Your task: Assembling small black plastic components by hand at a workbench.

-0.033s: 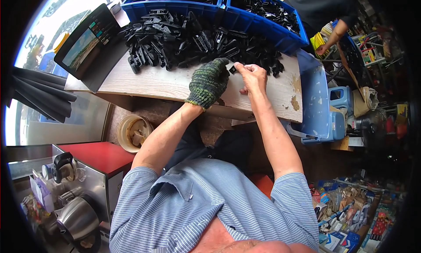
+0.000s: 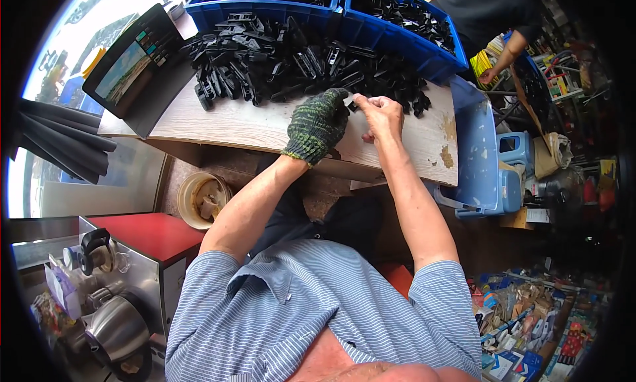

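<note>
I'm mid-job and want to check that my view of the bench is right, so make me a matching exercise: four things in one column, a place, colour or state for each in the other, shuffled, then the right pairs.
Things
1. Left hand
2. Bucket
3. Right hand
4. Black parts

Place, colour or state
A. Round and cream-coloured, lower than the tabletop
B. Heaped in front of the blue bins
C. Bare, holding a small black piece
D. In a dark green knitted glove

Right pairs: 1-D, 2-A, 3-C, 4-B
</note>
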A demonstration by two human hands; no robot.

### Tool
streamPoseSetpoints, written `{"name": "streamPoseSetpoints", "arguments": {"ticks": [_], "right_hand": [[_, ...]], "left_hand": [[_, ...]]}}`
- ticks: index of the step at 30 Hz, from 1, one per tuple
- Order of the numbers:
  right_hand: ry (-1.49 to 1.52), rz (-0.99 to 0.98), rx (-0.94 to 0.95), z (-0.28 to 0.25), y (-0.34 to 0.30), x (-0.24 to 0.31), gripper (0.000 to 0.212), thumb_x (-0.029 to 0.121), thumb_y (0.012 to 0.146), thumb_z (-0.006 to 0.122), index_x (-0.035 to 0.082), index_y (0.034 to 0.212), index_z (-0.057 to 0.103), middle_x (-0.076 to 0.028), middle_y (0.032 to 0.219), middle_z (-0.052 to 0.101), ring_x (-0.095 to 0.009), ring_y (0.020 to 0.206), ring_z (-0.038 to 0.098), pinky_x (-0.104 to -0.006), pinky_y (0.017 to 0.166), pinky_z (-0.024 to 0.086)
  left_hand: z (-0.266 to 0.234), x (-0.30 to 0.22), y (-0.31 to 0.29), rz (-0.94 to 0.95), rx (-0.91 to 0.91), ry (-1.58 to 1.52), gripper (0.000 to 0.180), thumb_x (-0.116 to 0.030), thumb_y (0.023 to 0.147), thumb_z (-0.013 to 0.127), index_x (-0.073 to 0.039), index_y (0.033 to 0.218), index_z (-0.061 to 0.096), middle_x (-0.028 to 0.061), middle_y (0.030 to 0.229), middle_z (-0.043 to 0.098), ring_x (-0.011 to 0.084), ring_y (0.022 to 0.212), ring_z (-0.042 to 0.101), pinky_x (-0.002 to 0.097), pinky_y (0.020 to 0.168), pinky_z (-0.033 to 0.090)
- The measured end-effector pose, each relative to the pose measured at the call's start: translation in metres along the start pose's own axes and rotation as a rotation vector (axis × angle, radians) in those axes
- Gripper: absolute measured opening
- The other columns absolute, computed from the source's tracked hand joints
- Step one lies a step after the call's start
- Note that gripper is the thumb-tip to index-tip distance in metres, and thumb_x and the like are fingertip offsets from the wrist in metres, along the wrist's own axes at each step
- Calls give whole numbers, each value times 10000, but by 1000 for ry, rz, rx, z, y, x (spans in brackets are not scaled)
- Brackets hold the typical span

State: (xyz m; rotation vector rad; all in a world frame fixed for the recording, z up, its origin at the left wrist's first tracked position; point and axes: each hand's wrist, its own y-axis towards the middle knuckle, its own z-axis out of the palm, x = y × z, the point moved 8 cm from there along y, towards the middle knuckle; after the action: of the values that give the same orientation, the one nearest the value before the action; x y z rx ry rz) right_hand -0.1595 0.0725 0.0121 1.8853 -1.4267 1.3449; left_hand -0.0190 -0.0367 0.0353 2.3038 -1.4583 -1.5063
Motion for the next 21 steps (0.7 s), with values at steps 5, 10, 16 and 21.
{"name": "streamPoseSetpoints", "arguments": {"ticks": [5,10,16,21], "right_hand": [[-356,-128,-84,7,17,8,381,432,765,816,68,843,735,-32,657,647,-154,478,585,-336,452,526],[-485,-236,-147,8,17,13,389,490,764,750,106,826,767,-78,681,698,-213,550,673,-353,488,523],[45,-95,67,6,-1,-8,304,296,897,684,18,777,664,21,597,530,-75,556,511,-252,538,441],[382,-308,121,9,-12,-14,272,238,934,704,53,756,615,75,682,485,-35,626,384,-236,553,321]], "left_hand": [[2,-6,-4,45,-34,-53,294,-137,865,658,-102,1157,654,137,976,705,340,924,672,434,790,532],[6,-9,-7,16,23,0,336,-180,868,671,-116,1196,642,130,995,712,336,930,675,440,794,531],[6,-17,-9,29,14,76,378,-243,861,685,-115,1213,641,137,944,708,350,899,657,464,769,516],[17,-15,-5,-30,147,91,248,-261,846,681,-103,1037,676,144,860,690,365,826,648,482,719,506]]}}
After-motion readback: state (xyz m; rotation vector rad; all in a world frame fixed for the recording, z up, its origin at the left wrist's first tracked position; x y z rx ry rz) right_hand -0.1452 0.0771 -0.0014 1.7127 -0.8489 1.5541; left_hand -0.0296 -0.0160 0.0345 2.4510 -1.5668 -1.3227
